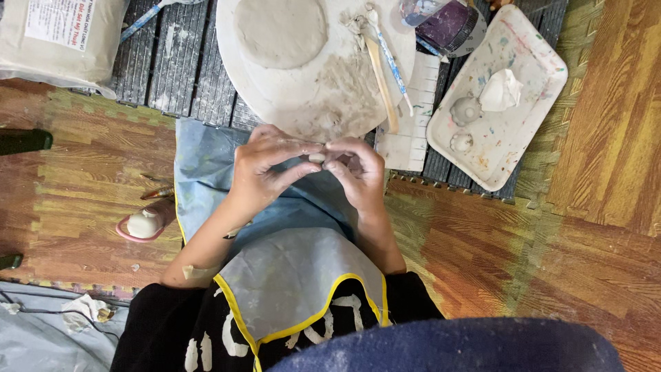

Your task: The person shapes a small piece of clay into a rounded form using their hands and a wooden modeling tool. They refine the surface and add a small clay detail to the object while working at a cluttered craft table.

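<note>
My left hand (265, 169) and my right hand (358, 172) meet over my lap, above a light blue apron (206, 165). Between the fingertips of both hands sits a small lump of grey clay (317, 158), pinched from each side. Both hands are smeared with pale clay. Just beyond them lies a round white board (310, 103) with a flat clay disc (281, 31) on its far part and smears of wet clay near its front edge.
A wooden stick (383, 86) and a blue-white tool (391, 58) lie on the board's right side. A paint-stained white tray (530, 96) with small clay pieces sits at the right. A clay bag (58, 38) is top left; a pink dish (144, 224) rests on the wood-patterned mat.
</note>
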